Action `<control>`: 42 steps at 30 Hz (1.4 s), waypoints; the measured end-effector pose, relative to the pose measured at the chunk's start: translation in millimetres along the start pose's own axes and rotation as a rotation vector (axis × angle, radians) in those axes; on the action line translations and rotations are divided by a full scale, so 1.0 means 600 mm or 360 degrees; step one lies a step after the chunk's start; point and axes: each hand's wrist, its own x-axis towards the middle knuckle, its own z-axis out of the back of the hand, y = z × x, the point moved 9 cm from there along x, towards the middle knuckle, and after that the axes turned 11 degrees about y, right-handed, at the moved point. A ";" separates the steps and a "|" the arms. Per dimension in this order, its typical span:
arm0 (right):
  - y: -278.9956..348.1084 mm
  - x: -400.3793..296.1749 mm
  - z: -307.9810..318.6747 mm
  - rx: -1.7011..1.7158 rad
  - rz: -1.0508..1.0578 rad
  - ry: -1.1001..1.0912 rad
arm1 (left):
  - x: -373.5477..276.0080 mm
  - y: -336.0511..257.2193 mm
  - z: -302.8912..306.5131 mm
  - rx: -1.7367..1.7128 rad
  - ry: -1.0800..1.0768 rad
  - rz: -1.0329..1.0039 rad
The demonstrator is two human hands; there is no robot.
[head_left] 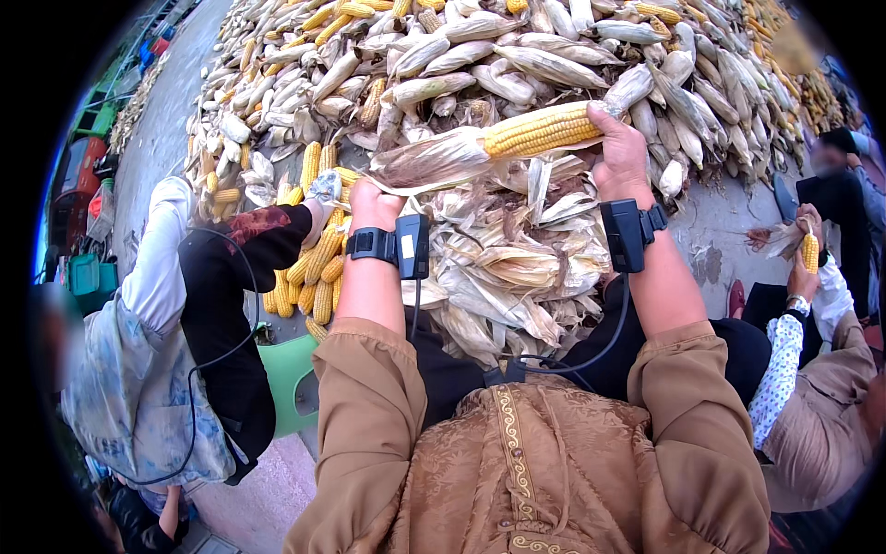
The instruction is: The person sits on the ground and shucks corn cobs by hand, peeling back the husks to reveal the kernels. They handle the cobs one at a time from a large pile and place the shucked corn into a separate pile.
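Note:
A partly husked ear of corn [543, 130] stretches between my two hands, its yellow kernels bare on the right half. My right hand [621, 154] grips the right end, thumb against the kernels. Dry husk leaves [432, 161] peeled back from the cob run to the left, and my left hand [374, 206] is closed on their lower edge. Below my hands, between my knees, lies a heap of loose dry husks [512, 270]. Bare yellow cobs [320, 260] are piled beside my left wrist.
A large mound of unhusked corn [471, 62] spreads ahead. At left, a person in a blue-patterned top [145, 388] reaches toward the bare cobs, near a green plastic stool [294, 381]. At right, a co-worker's hands [806, 266] hold another ear. Concrete ground [720, 228] shows between.

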 end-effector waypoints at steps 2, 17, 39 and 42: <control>0.005 0.028 0.033 0.0100 0.0060 -0.0003 | 0.016 -0.034 0.047 0.0830 0.0359 -0.0263; 0.056 -0.054 -0.124 -0.1442 0.0525 0.0594 | -0.078 0.086 -0.297 0.2418 0.0755 -0.0520; 0.087 -0.083 -0.113 -0.1493 0.0808 0.0232 | -0.099 0.113 -0.286 0.1505 0.0709 0.0063; 0.091 -0.078 -0.104 -0.1475 0.0816 0.0166 | -0.091 0.101 -0.270 0.1465 0.0672 0.0007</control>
